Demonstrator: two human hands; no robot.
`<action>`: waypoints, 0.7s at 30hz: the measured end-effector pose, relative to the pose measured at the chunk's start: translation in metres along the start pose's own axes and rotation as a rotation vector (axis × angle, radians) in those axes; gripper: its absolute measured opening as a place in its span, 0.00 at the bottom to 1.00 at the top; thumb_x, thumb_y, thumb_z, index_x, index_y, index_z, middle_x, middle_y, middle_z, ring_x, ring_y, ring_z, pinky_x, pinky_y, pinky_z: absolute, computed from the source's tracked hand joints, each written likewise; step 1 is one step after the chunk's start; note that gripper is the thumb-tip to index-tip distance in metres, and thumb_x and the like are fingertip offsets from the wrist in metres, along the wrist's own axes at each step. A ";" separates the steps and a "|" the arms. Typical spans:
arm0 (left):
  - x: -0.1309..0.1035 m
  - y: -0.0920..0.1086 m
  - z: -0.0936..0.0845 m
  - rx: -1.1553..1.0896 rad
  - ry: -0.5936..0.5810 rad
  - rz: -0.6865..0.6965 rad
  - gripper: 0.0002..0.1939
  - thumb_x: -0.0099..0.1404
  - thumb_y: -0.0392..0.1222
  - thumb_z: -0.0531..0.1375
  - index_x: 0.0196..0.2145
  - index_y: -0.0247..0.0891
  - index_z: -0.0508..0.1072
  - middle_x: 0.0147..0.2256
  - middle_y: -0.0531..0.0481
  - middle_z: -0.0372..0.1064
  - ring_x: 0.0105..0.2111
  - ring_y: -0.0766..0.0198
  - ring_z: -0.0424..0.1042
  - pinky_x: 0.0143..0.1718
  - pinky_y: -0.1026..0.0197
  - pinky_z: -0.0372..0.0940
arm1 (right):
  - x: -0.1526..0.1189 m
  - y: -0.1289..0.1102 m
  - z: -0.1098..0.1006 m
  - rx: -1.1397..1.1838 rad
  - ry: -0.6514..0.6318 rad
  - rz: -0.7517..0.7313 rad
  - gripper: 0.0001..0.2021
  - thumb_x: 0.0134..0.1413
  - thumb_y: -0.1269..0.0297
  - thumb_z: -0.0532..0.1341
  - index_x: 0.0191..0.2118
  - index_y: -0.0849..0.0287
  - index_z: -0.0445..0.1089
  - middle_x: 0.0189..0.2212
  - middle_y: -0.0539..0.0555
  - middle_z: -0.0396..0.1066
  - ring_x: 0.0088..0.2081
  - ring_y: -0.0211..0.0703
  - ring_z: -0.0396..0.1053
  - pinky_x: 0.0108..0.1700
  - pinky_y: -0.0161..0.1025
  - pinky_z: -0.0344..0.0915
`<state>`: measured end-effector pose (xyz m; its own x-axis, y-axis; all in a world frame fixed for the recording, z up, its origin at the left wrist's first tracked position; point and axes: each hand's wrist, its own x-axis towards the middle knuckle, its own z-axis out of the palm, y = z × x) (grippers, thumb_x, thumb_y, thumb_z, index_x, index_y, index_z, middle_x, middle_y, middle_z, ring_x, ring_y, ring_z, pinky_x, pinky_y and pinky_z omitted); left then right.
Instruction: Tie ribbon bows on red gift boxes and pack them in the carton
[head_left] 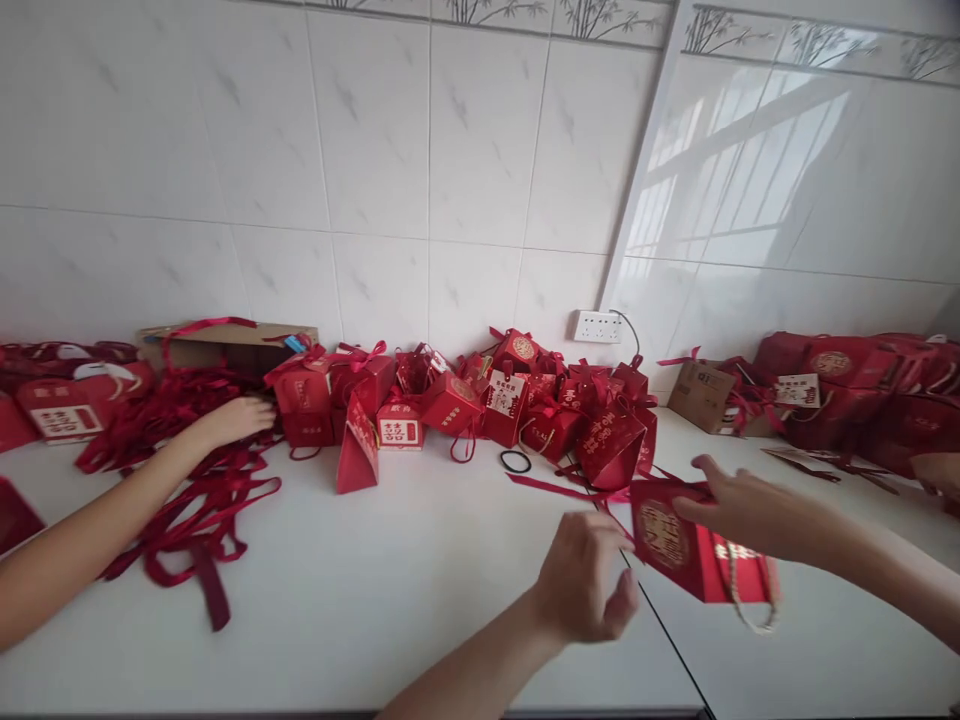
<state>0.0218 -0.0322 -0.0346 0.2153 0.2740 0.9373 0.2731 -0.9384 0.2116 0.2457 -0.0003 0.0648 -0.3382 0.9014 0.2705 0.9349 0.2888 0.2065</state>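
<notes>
My left hand (585, 580) is in the lower middle, above the white table. Its fingers are loosely curled and its thumb stands apart; the fingertips are close to a thin red ribbon. From the right edge comes my right hand (739, 505), spread over the top of a red gift box (664, 530) with a gold emblem. The box lies tilted on the table, its rope handle blurred by motion. Whether the hidden fingers of my right hand grip the box does not show.
At left, another person's hand (240, 420) touches a heap of red ribbons (217, 500). Red gift boxes (450, 400) line the tiled wall. A dark ring (516, 461) lies mid-table. Cardboard boxes (697, 395) and more red packages (855, 385) stand at right.
</notes>
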 end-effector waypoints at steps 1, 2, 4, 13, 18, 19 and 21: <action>0.003 0.003 -0.005 -0.037 0.101 -0.049 0.16 0.58 0.35 0.52 0.45 0.37 0.57 0.39 0.43 0.61 0.41 0.58 0.64 0.41 0.55 0.64 | -0.001 -0.026 -0.015 -0.086 -0.147 -0.115 0.08 0.50 0.70 0.57 0.34 0.52 0.71 0.37 0.63 0.68 0.25 0.46 0.67 0.24 0.38 0.54; 0.004 0.005 -0.012 -0.054 0.193 -0.128 0.15 0.59 0.35 0.52 0.45 0.38 0.57 0.40 0.43 0.60 0.42 0.58 0.63 0.43 0.54 0.63 | -0.001 -0.055 -0.029 -0.168 -0.207 -0.132 0.11 0.53 0.70 0.55 0.39 0.50 0.70 0.39 0.64 0.67 0.27 0.49 0.68 0.25 0.38 0.55; 0.000 0.011 -0.026 -0.034 0.339 -0.324 0.14 0.62 0.36 0.51 0.46 0.39 0.56 0.43 0.42 0.58 0.45 0.58 0.62 0.46 0.53 0.61 | 0.001 -0.112 -0.049 -0.240 -0.275 -0.104 0.13 0.57 0.68 0.51 0.44 0.50 0.68 0.41 0.66 0.65 0.30 0.55 0.70 0.25 0.39 0.57; -0.050 0.035 -0.109 0.053 0.432 -0.927 0.20 0.63 0.51 0.51 0.50 0.41 0.58 0.53 0.42 0.57 0.56 0.52 0.56 0.57 0.46 0.50 | -0.008 -0.174 -0.029 0.528 -0.197 0.232 0.31 0.57 0.40 0.44 0.51 0.65 0.58 0.31 0.63 0.72 0.37 0.57 0.72 0.34 0.42 0.63; -0.040 0.025 -0.121 -0.089 0.240 -1.047 0.28 0.57 0.51 0.59 0.52 0.41 0.56 0.55 0.40 0.55 0.55 0.52 0.60 0.51 0.50 0.61 | 0.005 -0.172 0.006 0.843 -0.064 0.097 0.20 0.61 0.50 0.48 0.49 0.59 0.62 0.48 0.61 0.67 0.50 0.51 0.66 0.48 0.43 0.61; -0.039 0.022 -0.121 -0.123 0.218 -1.051 0.27 0.57 0.50 0.59 0.52 0.41 0.57 0.54 0.40 0.57 0.53 0.52 0.62 0.49 0.51 0.63 | 0.003 -0.176 0.012 0.932 -0.089 0.049 0.19 0.60 0.51 0.48 0.49 0.59 0.62 0.48 0.60 0.68 0.48 0.48 0.67 0.47 0.42 0.62; -0.040 0.019 -0.124 -0.165 0.177 -1.056 0.24 0.58 0.49 0.58 0.50 0.41 0.58 0.50 0.42 0.61 0.49 0.54 0.66 0.45 0.53 0.66 | -0.004 -0.185 0.018 1.074 -0.139 0.028 0.19 0.60 0.51 0.48 0.49 0.58 0.62 0.43 0.57 0.71 0.39 0.44 0.71 0.42 0.40 0.64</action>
<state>-0.0980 -0.0873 -0.0331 -0.1967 0.9386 0.2833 0.1091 -0.2662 0.9577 0.0758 -0.0520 0.0089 -0.3630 0.9213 0.1396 0.5712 0.3384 -0.7478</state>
